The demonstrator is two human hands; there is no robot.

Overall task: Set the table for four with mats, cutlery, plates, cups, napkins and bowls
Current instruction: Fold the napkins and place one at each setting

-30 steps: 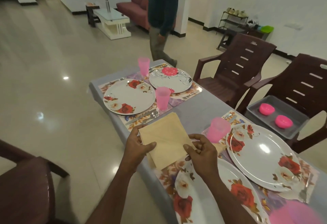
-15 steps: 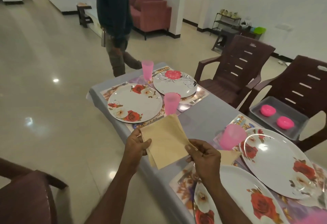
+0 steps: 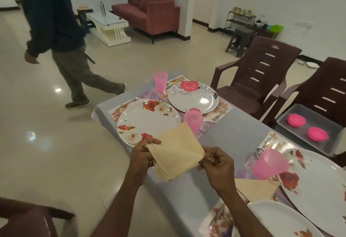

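Note:
A folded beige napkin hangs above the table's near edge, held between both hands. My left hand pinches its left corner and my right hand pinches its right corner. Just beyond lies a rose-patterned plate on a floral mat, with a pink cup beside it. Another beige napkin lies between two near plates. A far plate has a pink cup to its left. A third pink cup stands at right.
A grey tray holding two pink bowls sits on a brown chair. A second brown chair stands by the far setting. A person walks on the floor at left. Another chair's arm is at bottom left.
Both hands have carried the napkin a little toward the far settings. The person has walked left across the room, and my view has shifted that way.

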